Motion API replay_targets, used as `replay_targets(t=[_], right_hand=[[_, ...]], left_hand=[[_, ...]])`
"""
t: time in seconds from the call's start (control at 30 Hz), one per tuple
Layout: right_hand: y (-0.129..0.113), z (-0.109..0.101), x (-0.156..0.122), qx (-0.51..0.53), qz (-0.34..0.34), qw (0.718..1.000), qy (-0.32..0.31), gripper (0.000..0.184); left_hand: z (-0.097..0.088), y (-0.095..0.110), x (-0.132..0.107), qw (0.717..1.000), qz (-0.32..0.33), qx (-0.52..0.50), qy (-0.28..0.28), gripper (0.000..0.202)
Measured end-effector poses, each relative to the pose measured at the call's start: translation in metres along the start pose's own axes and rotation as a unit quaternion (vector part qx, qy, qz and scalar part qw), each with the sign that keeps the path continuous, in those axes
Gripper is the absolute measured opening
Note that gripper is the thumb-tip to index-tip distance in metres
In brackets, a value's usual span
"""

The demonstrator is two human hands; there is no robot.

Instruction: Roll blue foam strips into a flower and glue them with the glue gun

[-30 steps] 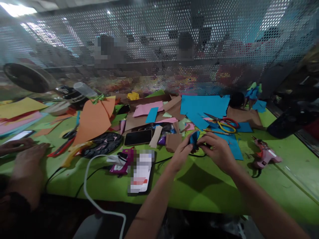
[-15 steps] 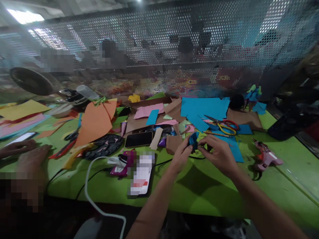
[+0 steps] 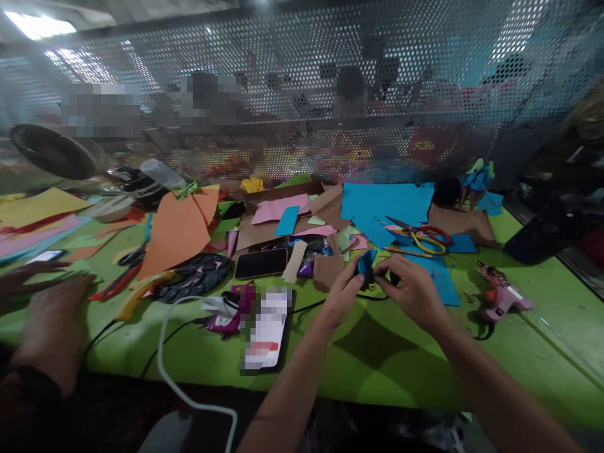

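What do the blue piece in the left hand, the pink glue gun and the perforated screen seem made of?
Blue piece: probably matte paper, with thin, curved edges. Pink glue gun: likely smooth plastic, judging by its moulded body. Perforated screen: perhaps metal, dull grey, with regular holes.

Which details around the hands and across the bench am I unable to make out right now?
In the head view:
Blue paper piece: partly hidden by the left hand.
Anything the right hand may pinch: covered by its own fingers, too small to tell.
Central lit phone: screen content pixelated.
Arm behind the co-worker's farther hand: cut off by the left edge.
Shapes beyond the perforated panel: blurred, broken up by its mesh.
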State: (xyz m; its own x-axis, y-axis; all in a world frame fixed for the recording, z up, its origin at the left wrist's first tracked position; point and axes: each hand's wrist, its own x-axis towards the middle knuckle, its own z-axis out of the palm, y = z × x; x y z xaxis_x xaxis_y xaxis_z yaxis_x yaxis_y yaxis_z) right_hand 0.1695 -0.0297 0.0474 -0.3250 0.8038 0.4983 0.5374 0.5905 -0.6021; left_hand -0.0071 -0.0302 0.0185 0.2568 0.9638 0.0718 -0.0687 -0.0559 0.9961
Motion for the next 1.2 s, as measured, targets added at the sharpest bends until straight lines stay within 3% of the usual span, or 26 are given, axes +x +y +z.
replay_targets(t=[0.1, 0.5, 0.73, 1.2], right_hand=[[-0.0012, -0.0012, -0.0002, 0.015, 0.022, 1.0, 0.014, 0.007], [0.0033, 0.0059, -0.0021, -0.012, -0.034, 0.999, 0.017, 0.013], [-0.0011, 0.0024, -0.0008, -0.003, -0.045, 0.999, 0.015, 0.015], [0.0032, 0.0023, 0.0032, 0.037, -0.019, 0.999, -0.009, 0.008]], left_hand=[[0.0001, 0.0002, -0.0007, 1.0, -0.001, 0.005, 0.005, 0.059], [0.0005, -0.0006, 0.0003, 0.999, 0.034, -0.015, -0.038, 0.058], [0.0004, -0.0049, 0.0018, 0.999, 0.034, -0.031, -0.021, 0.056], [0.0018, 0.0021, 0.0018, 0.998, 0.046, -0.031, -0.035, 0.055]])
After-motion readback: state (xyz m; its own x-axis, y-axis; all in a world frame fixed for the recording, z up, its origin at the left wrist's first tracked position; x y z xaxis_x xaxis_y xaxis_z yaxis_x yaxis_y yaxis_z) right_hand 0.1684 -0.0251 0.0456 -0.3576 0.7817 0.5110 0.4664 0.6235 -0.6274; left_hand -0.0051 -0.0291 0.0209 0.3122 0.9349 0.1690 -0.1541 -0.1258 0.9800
